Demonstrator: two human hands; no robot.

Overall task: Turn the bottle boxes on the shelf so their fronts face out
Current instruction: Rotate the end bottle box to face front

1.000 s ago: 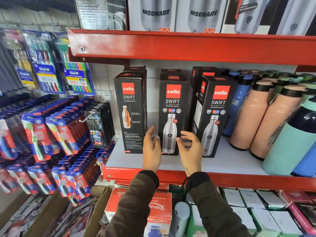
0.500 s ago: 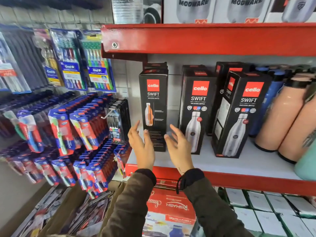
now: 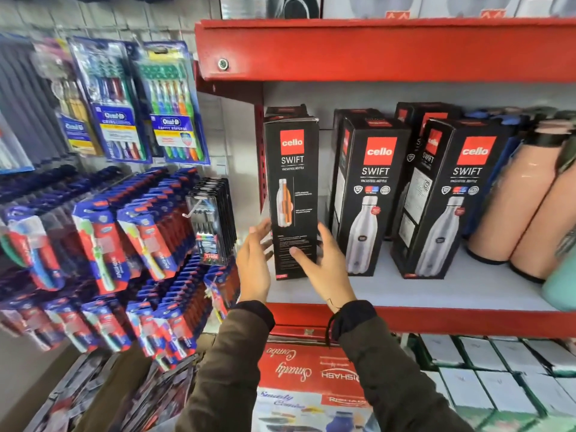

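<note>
Three black Cello Swift bottle boxes stand at the front of the white shelf (image 3: 405,291). The left box (image 3: 293,182) shows a side panel with a small orange bottle cutaway and fine print. The middle box (image 3: 371,194) and the right box (image 3: 452,198) show large steel bottles on their fronts, angled slightly. More black boxes stand behind them. My left hand (image 3: 254,263) is spread beside the left box's lower left edge. My right hand (image 3: 324,263) is spread at its lower right, thumb across the lower panel. Whether the fingers press on the box is unclear.
A red shelf lip (image 3: 374,48) hangs just above the boxes. Peach flasks (image 3: 514,207) stand to the right. Hanging toothbrush packs (image 3: 118,101) and a pen pack (image 3: 212,219) fill the wall to the left. Red and white cartons (image 3: 305,375) sit below.
Both hands have moved left from the middle box to either side of the left box. The camera view has shifted left and closer with them.
</note>
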